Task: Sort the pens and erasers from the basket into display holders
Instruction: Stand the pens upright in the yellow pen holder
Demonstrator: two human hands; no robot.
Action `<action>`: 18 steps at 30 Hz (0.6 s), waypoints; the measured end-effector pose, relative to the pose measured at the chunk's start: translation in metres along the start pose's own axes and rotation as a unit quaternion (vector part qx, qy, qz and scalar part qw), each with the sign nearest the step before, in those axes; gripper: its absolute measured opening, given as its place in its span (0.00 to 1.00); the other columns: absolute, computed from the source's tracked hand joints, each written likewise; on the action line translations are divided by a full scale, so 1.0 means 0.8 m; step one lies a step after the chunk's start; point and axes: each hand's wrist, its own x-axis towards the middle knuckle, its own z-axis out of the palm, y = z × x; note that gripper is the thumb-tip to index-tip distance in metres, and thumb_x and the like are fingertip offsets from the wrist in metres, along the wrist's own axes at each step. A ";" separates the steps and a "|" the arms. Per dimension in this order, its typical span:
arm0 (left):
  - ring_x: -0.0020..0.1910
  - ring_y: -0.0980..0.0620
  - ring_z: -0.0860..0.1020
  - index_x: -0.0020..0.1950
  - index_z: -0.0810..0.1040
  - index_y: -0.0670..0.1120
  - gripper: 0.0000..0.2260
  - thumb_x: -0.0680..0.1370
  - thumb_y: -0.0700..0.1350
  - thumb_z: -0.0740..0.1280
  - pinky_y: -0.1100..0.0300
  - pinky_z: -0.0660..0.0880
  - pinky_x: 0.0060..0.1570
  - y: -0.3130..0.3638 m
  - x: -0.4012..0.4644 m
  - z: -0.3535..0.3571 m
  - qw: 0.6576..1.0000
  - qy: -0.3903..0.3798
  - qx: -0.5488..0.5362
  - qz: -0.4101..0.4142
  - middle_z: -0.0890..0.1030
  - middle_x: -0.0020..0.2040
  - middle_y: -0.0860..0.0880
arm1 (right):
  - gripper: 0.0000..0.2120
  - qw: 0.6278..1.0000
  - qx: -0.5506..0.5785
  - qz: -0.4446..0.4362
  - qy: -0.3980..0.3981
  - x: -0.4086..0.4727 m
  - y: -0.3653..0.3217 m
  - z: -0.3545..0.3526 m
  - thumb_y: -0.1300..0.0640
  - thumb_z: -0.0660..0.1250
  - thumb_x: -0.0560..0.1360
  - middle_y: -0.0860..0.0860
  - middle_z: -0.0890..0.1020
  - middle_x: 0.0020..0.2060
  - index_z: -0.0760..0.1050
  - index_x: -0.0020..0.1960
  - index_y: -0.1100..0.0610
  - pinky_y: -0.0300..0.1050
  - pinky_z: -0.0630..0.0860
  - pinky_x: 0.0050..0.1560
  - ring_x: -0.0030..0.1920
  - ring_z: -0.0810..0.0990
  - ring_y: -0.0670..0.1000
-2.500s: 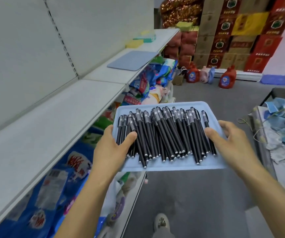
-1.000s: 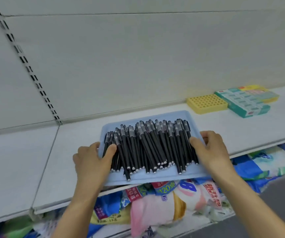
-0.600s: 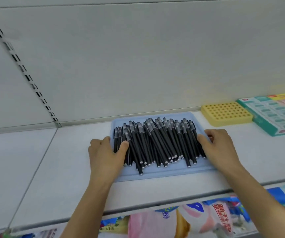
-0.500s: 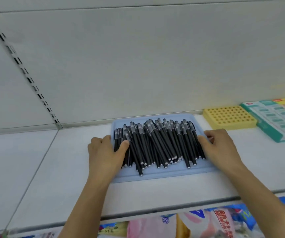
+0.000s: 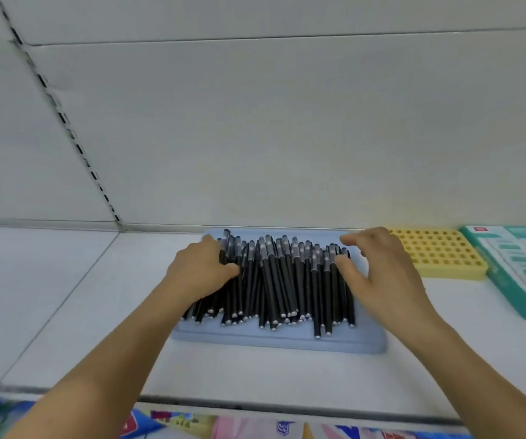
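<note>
1. A heap of black pens [image 5: 282, 282] lies in a shallow blue tray [image 5: 274, 339] on a white shelf [image 5: 74, 308], pushed back near the rear panel [image 5: 255, 131].
2. The left hand [image 5: 199, 270] rests on the heap's left side, thumb pressing the pens; the right hand [image 5: 378, 274] hovers at its right side, fingers spread, grasping nothing.
3. Sorting looks barely begun; the yellow holder [image 5: 439, 253] just right of the tray stands with its holes unfilled.
4. A green box [image 5: 521, 270] lies beyond it; no erasers are visible; nothing blocks the holder.
</note>
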 end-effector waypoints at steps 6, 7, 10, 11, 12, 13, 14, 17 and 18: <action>0.31 0.48 0.70 0.42 0.75 0.45 0.08 0.80 0.42 0.62 0.56 0.68 0.35 0.003 -0.016 -0.011 0.891 0.027 -0.453 -0.024 0.73 0.34 0.46 | 0.11 0.993 0.087 -0.067 -0.035 -0.001 -0.020 0.000 0.49 0.62 0.79 0.40 0.75 0.50 0.77 0.58 0.48 0.37 0.67 0.49 0.49 0.73 0.41; 0.31 0.50 0.70 0.43 0.76 0.44 0.09 0.81 0.41 0.61 0.57 0.70 0.33 0.014 -0.022 -0.012 0.830 0.009 -0.558 -0.019 0.74 0.34 0.46 | 0.10 0.988 0.124 -0.069 -0.060 0.000 -0.028 0.000 0.48 0.62 0.78 0.39 0.76 0.45 0.78 0.55 0.47 0.36 0.68 0.45 0.44 0.74 0.40; 0.34 0.53 0.76 0.50 0.78 0.40 0.07 0.82 0.38 0.60 0.62 0.77 0.37 0.061 -0.035 -0.002 0.657 -0.053 -0.752 0.006 0.79 0.37 0.47 | 0.10 0.955 0.251 -0.068 -0.140 0.004 -0.050 0.004 0.45 0.62 0.77 0.39 0.80 0.37 0.80 0.47 0.46 0.34 0.71 0.39 0.35 0.75 0.41; 0.36 0.53 0.78 0.50 0.78 0.40 0.08 0.82 0.38 0.60 0.60 0.78 0.42 0.076 -0.037 0.003 0.635 -0.055 -0.771 0.009 0.80 0.38 0.47 | 0.09 0.947 0.280 -0.061 -0.143 0.005 -0.054 0.006 0.46 0.64 0.77 0.41 0.81 0.36 0.80 0.46 0.47 0.36 0.72 0.39 0.34 0.75 0.41; 0.38 0.52 0.80 0.50 0.79 0.40 0.08 0.82 0.38 0.60 0.56 0.79 0.48 0.089 -0.039 0.007 0.622 -0.051 -0.781 0.010 0.82 0.40 0.46 | 0.08 0.945 0.298 -0.047 -0.125 0.006 -0.056 0.009 0.47 0.66 0.77 0.43 0.82 0.37 0.80 0.46 0.48 0.36 0.72 0.39 0.34 0.75 0.40; 0.41 0.50 0.82 0.50 0.79 0.40 0.08 0.82 0.39 0.60 0.52 0.78 0.53 0.100 -0.041 0.010 0.618 -0.043 -0.785 0.013 0.83 0.42 0.44 | 0.06 0.946 0.310 -0.027 -0.095 0.009 -0.056 0.009 0.47 0.68 0.76 0.43 0.82 0.38 0.80 0.47 0.49 0.34 0.72 0.39 0.34 0.75 0.39; 0.45 0.48 0.83 0.52 0.80 0.39 0.08 0.82 0.39 0.61 0.49 0.77 0.57 0.109 -0.043 0.014 0.616 -0.032 -0.787 0.018 0.84 0.45 0.43 | 0.05 0.943 0.325 -0.006 -0.067 0.012 -0.054 0.008 0.48 0.70 0.74 0.43 0.82 0.38 0.80 0.46 0.49 0.33 0.72 0.39 0.35 0.75 0.39; 0.57 0.42 0.81 0.58 0.78 0.37 0.10 0.80 0.39 0.63 0.45 0.76 0.61 0.133 -0.048 0.028 0.613 -0.018 -0.789 0.042 0.83 0.53 0.40 | 0.05 0.928 0.369 0.022 -0.040 0.021 -0.046 -0.001 0.52 0.74 0.71 0.44 0.81 0.35 0.80 0.42 0.51 0.35 0.73 0.39 0.34 0.75 0.40; 0.58 0.41 0.80 0.58 0.78 0.36 0.11 0.79 0.39 0.63 0.45 0.77 0.60 0.141 -0.050 0.033 0.610 -0.026 -0.790 0.051 0.83 0.54 0.39 | 0.05 0.926 0.375 0.023 -0.032 0.024 -0.042 -0.005 0.53 0.75 0.70 0.44 0.81 0.34 0.79 0.40 0.52 0.35 0.73 0.38 0.33 0.75 0.41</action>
